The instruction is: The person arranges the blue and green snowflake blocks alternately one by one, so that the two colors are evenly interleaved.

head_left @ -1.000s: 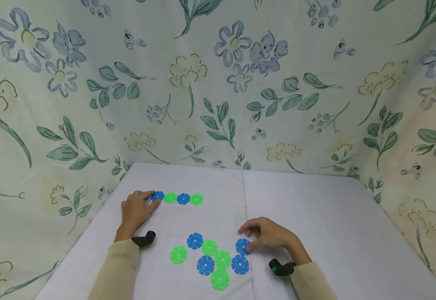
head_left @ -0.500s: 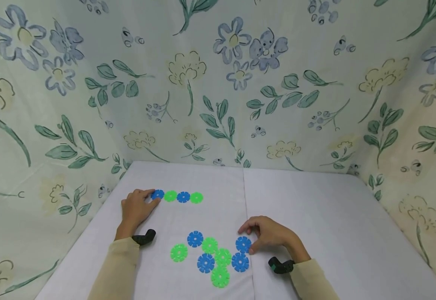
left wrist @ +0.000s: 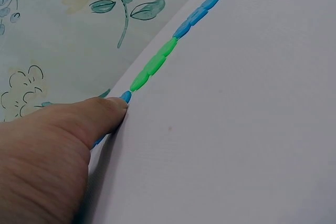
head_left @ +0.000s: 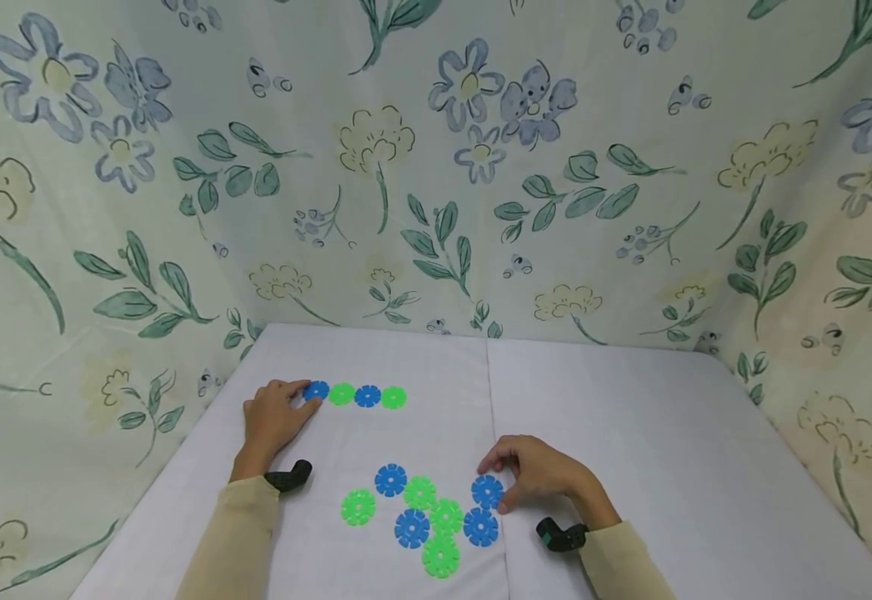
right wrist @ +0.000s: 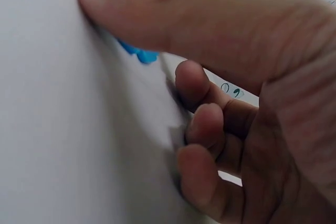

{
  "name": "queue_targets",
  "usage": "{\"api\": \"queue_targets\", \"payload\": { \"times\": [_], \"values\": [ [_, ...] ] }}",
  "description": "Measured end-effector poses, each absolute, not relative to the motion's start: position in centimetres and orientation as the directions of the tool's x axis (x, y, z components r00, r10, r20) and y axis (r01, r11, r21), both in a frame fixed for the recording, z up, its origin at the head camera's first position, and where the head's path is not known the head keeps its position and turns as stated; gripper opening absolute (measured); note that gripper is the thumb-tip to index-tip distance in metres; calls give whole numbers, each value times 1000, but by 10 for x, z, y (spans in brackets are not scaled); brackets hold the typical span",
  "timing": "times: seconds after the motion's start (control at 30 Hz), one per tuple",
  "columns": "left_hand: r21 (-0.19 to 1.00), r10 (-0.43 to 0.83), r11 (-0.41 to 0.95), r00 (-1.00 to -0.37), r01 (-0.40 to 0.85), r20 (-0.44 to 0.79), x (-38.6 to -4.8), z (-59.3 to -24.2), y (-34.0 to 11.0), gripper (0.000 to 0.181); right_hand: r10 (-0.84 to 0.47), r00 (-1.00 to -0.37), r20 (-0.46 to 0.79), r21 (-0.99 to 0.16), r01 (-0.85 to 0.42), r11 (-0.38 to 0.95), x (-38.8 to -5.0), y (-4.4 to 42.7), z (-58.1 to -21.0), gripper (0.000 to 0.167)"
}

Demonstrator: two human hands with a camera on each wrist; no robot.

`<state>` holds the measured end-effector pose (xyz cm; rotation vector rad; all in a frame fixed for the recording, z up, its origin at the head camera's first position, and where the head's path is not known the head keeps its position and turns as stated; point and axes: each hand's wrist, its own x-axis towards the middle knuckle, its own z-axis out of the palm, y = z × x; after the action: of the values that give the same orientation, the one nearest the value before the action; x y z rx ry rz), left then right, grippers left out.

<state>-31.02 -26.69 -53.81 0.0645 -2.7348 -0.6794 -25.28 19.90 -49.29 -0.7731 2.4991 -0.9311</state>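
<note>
The end blue disc [head_left: 318,391] of the far row is pinched by the fingers [head_left: 292,387] of the left hand [head_left: 274,421], thumb on the near side. Over on the right edge of the nearer bunch, another blue disc [head_left: 488,492] is held between thumb and index of the right hand [head_left: 544,467], its rim right up against a lower blue disc [head_left: 481,527]. From the left grip, the row's carried on by a green disc [head_left: 342,394], a middle blue disc [head_left: 368,396] and a last green disc [head_left: 394,397], edge to edge. Everything's laid flat on a white-covered worktop [head_left: 601,417], backed by a floral curtain [head_left: 379,137].
</note>
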Motion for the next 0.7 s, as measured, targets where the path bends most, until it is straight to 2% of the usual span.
{"api": "queue_targets", "payload": {
  "times": [0.7],
  "values": [
    [464,-117,885,-953,28,281,-309,-536,-267,53,-616,-778,-124,-633,-416,653,-252,198,-493,46]
  ]
}}
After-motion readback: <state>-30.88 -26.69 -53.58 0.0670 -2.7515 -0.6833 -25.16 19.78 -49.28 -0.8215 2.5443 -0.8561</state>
